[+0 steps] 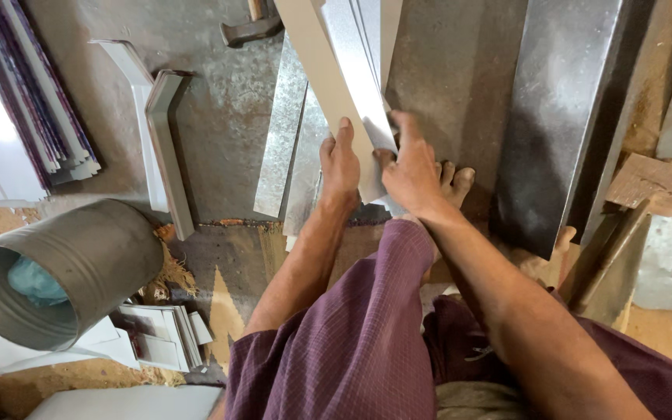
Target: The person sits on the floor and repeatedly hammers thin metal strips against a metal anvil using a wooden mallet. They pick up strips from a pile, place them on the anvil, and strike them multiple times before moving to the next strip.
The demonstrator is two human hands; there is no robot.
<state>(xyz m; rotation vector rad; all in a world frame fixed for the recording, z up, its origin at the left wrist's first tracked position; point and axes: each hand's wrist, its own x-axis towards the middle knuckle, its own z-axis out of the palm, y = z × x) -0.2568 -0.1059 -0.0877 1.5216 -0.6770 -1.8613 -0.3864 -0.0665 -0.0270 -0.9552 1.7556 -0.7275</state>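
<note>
The upper ends of the folded sheet-metal strips are cut off by the top edge. Their lower ends are covered by the left hand and the right hand, so the grip underneath cannot be made out. Only the head of the hammer is shown; its handle is cropped at the top. The toes are partly hidden behind the right hand. The inside of the metal bucket is seen only in part, and the blue object within it cannot be identified. The stacked dark-edged sheets are cropped at the left edge.
</note>
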